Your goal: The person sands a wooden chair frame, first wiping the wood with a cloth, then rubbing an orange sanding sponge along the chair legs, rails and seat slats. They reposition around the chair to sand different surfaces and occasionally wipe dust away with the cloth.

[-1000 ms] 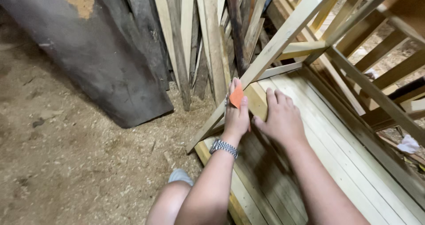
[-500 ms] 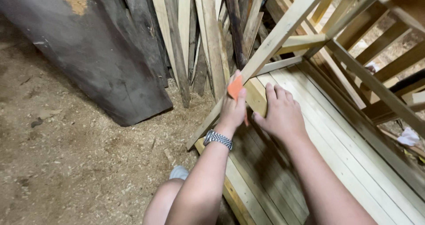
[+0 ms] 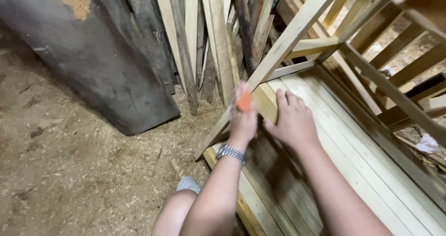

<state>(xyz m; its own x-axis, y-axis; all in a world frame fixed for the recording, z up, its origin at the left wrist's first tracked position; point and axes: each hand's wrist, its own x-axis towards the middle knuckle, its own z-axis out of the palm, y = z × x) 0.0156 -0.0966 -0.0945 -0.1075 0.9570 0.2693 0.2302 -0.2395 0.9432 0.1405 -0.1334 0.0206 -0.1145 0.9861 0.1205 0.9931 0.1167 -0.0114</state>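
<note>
This is a rough woodworking shop. Sawdust [image 3: 83, 171] covers the dirt floor at lower left. Bare wooden slats [image 3: 204, 36] lean in a stack at top centre, beside a dark weathered board [image 3: 107, 64]. An unfinished slatted frame of pale timber [image 3: 362, 138] fills the right half.

Leaning planks [image 3: 218, 45] block ahead; wooden frame [image 3: 371, 73] crowds right; sawdust floor [image 3: 79, 171] open left.

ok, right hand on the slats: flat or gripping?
Flat. The right hand lies palm-down, fingers spread, on the pale slatted panel, holding nothing.
</note>
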